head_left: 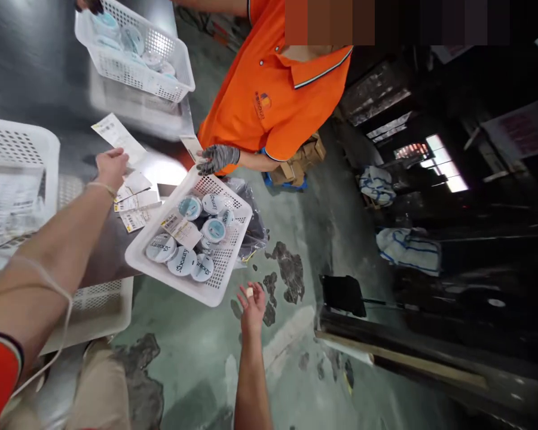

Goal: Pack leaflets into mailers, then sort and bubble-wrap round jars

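Note:
My left hand [111, 172] is closed in a pinch on a printed paper label [119, 136], above the metal table. Beneath and beside it lie several more labels [137, 200], partly overlapping. My right hand [252, 303] is held over the floor with fingers apart and nothing in it; a pale wrap circles one finger. Between my hands is a white plastic basket [137, 257], tilted at the table's edge. Several round jars [182, 261] with white and light-blue lids lie inside, and a label [182, 231] rests on them.
A co-worker in an orange shirt [269, 89] stands opposite; their gloved hand [219, 159] holds a card at the basket's far rim. Another jar basket [130, 77] sits on the table [31, 65]. A basket of papers [49, 155] is at left. Cardboard [296, 164] lies behind.

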Action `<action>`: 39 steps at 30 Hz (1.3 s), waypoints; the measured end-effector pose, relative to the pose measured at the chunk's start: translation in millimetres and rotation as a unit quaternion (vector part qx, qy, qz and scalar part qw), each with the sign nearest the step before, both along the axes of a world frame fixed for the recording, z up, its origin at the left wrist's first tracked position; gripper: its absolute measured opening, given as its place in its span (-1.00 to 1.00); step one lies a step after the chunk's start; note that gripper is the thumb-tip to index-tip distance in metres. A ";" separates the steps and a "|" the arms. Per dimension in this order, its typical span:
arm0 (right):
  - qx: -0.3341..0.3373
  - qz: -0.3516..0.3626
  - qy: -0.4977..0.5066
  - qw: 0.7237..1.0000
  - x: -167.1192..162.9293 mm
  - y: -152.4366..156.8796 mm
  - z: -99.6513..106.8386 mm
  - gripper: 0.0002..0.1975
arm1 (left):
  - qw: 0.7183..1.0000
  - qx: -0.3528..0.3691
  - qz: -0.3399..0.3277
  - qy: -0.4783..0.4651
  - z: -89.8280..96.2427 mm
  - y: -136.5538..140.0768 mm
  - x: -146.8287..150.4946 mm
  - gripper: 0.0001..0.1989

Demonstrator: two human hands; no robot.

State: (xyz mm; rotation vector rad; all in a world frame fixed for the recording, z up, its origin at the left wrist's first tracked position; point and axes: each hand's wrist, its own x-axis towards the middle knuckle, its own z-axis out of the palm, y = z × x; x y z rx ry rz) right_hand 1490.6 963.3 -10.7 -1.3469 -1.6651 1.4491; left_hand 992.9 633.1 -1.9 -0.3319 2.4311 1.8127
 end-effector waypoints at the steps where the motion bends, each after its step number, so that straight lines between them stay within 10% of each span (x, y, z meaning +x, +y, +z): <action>1: 0.013 -0.012 0.009 1.000 -4.2 -1.8 6.7 -0.31 | 1.000 0.017 0.023 -0.009 3.2 0.0 11.6 -0.80; 13: 0.153 0.033 0.086 0.984 -66.9 -84.2 62.3 -0.57 | 0.991 0.116 -0.064 0.018 59.2 -70.0 168.2 -0.61; 18: 0.039 0.194 0.066 0.978 -79.8 -181.0 67.4 -0.54 | 0.984 0.096 -0.149 0.018 69.2 -125.4 247.0 -0.66; 24: -0.161 0.422 0.068 0.890 -121.2 -327.3 59.3 -0.46 | 0.970 0.069 -0.228 0.040 75.0 -205.6 298.7 -0.73; 31: -0.164 0.394 0.121 0.896 -184.6 -433.0 66.3 -0.65 | 0.955 0.091 -0.282 0.020 95.4 -318.9 237.9 -0.58; 39: -0.130 0.207 0.087 0.966 -206.6 -497.2 45.3 -0.61 | 0.970 0.126 -0.196 -0.076 111.0 -442.7 9.3 -0.58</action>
